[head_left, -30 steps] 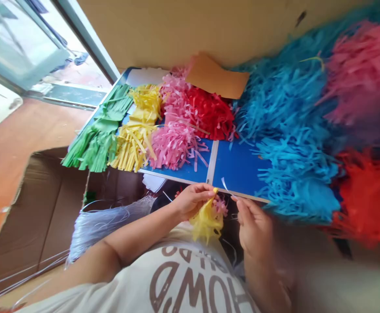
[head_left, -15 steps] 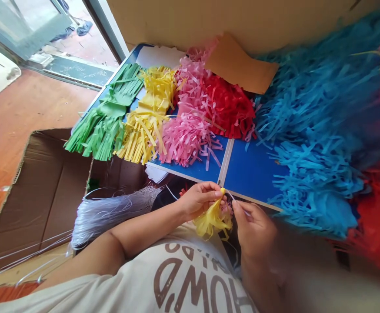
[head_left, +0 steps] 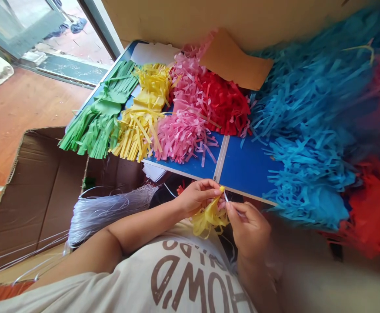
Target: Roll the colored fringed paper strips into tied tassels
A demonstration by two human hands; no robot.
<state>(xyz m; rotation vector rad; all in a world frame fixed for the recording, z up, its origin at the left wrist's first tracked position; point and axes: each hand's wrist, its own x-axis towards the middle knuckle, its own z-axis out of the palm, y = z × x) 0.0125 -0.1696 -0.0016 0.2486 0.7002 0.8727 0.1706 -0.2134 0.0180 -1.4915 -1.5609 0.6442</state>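
Note:
Between the thumb and fingers of my left hand point(head_left: 200, 198) is the gathered top of a yellow tissue-paper tassel point(head_left: 210, 216). Its strips fan downward over my shirt, and a little pink shows behind them. My right hand point(head_left: 250, 224) is closed just to the right, pinching a thin white string point(head_left: 226, 197) that runs up to the tassel's yellow tip. Both hands are low at the table's front edge. Over my left forearm lies a thick bundle of white string point(head_left: 107, 213).
On the blue table point(head_left: 247, 163) lie fringed paper stacks: green point(head_left: 100, 115), yellow point(head_left: 144, 117), pink point(head_left: 185, 130), red point(head_left: 224, 104) and a large blue heap point(head_left: 307, 130). A brown card point(head_left: 237, 61) rests on top. More red fringe point(head_left: 372, 208) is at right, an open cardboard box point(head_left: 36, 178) at left.
My right hand has moved slightly closer to the tassel's tip, and less string shows between them. My left hand keeps its hold. The whole view has shifted a little.

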